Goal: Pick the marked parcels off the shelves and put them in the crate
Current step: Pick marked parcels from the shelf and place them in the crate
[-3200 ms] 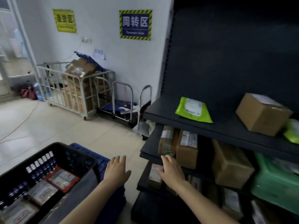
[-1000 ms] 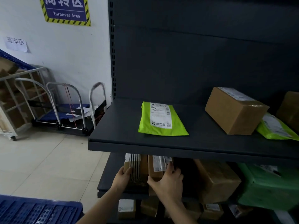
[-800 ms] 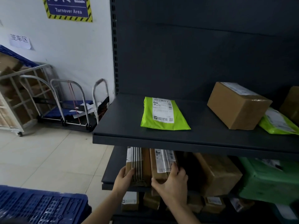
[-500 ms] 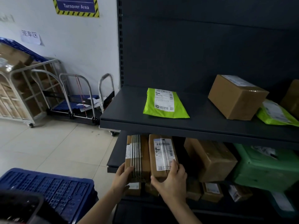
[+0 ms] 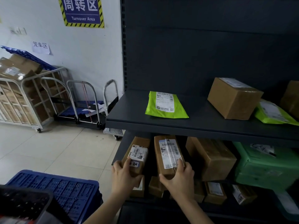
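Two narrow brown parcels stand on the second shelf [image 5: 119,147] of the dark rack. My left hand [image 5: 123,175] grips the lower end of the left parcel [image 5: 137,155], tilted outward so its white label and a small blue mark face me. My right hand [image 5: 179,177] holds the bottom of the right parcel [image 5: 167,152], which carries a taped barcode label. The black crate [image 5: 24,202] shows only as a corner at the bottom left.
The upper shelf [image 5: 202,125] holds a green mailer [image 5: 165,105], a brown box [image 5: 233,97] and another green mailer [image 5: 273,112]. More boxes and a green bag [image 5: 267,164] fill the lower shelves. A blue crate [image 5: 64,189], trolleys [image 5: 84,101] and a cage cart [image 5: 21,97] stand to the left.
Both hands have gone from the crate to the second shelf and taken hold of the two upright parcels. The left parcel has been pulled out and tipped, turning its label toward me.
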### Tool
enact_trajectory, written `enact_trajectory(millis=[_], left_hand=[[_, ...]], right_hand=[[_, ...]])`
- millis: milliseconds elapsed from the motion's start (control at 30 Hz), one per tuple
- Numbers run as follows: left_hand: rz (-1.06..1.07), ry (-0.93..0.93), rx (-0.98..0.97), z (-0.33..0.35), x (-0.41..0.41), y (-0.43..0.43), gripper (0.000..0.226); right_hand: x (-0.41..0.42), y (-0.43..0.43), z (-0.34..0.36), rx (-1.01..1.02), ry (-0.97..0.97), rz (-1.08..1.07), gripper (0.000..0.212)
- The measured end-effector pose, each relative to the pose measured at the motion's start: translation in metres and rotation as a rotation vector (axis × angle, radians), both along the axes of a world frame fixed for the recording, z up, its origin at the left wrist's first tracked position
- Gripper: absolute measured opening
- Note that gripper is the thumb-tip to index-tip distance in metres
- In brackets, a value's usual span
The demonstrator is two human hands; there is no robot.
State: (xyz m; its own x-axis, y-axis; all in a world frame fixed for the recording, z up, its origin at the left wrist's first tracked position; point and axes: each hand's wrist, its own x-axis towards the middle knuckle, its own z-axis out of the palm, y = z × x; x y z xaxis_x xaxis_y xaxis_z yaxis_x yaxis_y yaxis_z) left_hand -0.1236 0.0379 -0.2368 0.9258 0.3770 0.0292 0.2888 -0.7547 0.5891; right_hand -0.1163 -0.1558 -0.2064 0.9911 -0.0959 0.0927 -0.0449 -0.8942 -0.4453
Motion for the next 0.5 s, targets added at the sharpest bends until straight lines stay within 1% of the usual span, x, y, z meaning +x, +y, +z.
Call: enact_trajectory(millis=[67,200,300,400,433,500], left_hand=[[-0.037,0.034,0.016,-0.002,0.003,-0.009,0.085],[-0.086,0.048,-0.018,-0.006,0.007,-0.020,0.083],[-0.110,0.016,-0.098,-0.007,0.005,-0.018,0.080],[-0.014,-0.097,-0.353,-0.005,0.002,-0.012,0.072],[0.050,-0.106,-0.462,-0.004,0.003,-0.010,0.072],[0.150,-0.048,-0.704,-0.005,0.006,-0.004,0.073]], right_hand=[[0.000,0.005,-0.001,-0.019,0.009,0.006,0.101],[-0.001,0.008,-0.001,-0.019,0.014,-0.001,0.101],[-0.003,0.006,-0.003,-0.012,0.013,0.004,0.101],[-0.006,0.004,-0.003,-0.018,0.007,0.017,0.100],[-0.006,0.003,-0.003,-0.026,0.008,0.022,0.100],[-0.007,0.004,-0.002,-0.032,0.024,0.028,0.101]])
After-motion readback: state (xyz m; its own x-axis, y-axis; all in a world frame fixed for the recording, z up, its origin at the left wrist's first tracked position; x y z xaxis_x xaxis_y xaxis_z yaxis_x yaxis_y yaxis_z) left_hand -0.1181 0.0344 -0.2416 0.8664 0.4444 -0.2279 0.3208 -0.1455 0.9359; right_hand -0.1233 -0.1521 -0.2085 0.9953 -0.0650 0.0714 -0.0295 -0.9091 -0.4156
